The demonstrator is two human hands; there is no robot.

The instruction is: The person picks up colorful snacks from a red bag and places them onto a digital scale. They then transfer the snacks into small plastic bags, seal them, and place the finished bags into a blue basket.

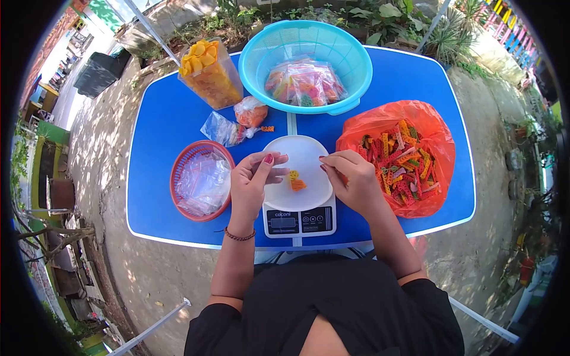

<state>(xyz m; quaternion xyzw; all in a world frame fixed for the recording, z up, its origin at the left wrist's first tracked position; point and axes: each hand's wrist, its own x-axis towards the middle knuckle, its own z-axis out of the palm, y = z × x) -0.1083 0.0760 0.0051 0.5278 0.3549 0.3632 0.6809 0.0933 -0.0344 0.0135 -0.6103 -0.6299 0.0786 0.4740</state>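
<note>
My left hand hovers at the left edge of the white round plate of a kitchen scale. Its fingers are apart, and I see nothing held in it. Over the plate's right edge is my right hand, thumb and forefinger pinched together; what they hold, if anything, is too small to make out. A few yellow and orange snack pieces lie on the plate between the hands. To the right, a red plastic bag stands open, full of colourful ridged snack strips.
A red basket of clear plastic bags sits at left. Behind it are small bagged items and a clear container of yellow chips. A turquoise basin with filled packets stands at the blue table's back.
</note>
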